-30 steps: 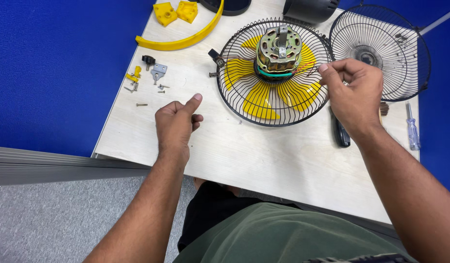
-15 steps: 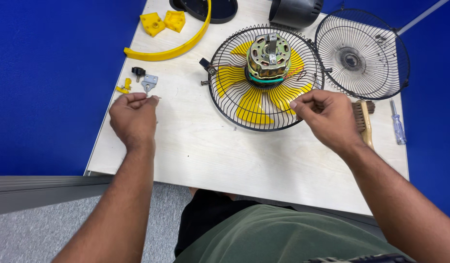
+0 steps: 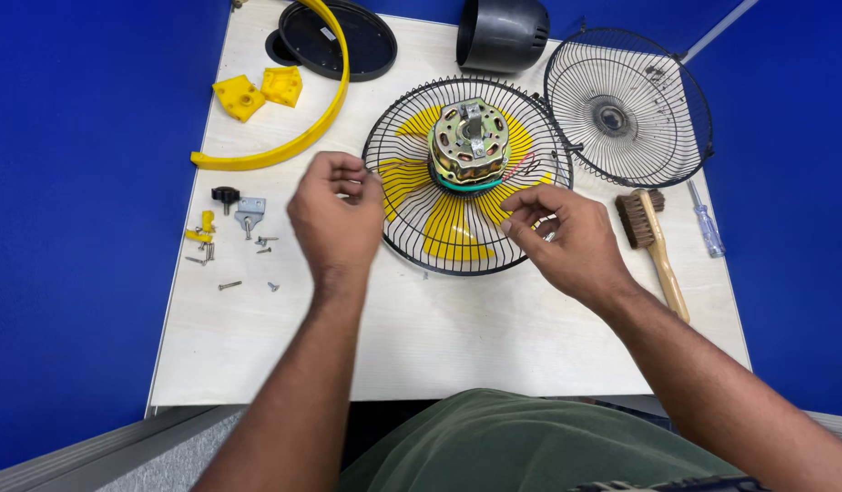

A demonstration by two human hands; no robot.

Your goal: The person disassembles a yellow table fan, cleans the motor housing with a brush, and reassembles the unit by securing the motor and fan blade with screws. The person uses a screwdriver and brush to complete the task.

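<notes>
A black wire fan guard (image 3: 404, 239) lies flat mid-table with yellow blades (image 3: 446, 230) under it and a bare metal motor (image 3: 471, 146) on top. My left hand (image 3: 334, 219) hovers at the guard's left rim, its fingers curled together at the tips; whether something small sits between them is hidden. Over the guard's lower right rim, my right hand (image 3: 566, 246) rests with thumb and fingers pinched on the wires.
A second wire guard (image 3: 626, 105) lies at the back right, beside a black motor housing (image 3: 503, 32). Brush (image 3: 656, 246) and screwdriver (image 3: 707, 228) lie right. On the left are loose screws (image 3: 248, 244), a black knob (image 3: 225, 194), a curved yellow strip (image 3: 298, 141) and yellow blocks (image 3: 257, 89).
My left hand has come from the screws at the table's left over to the guard's left rim. My right hand has stayed on the guard's right side.
</notes>
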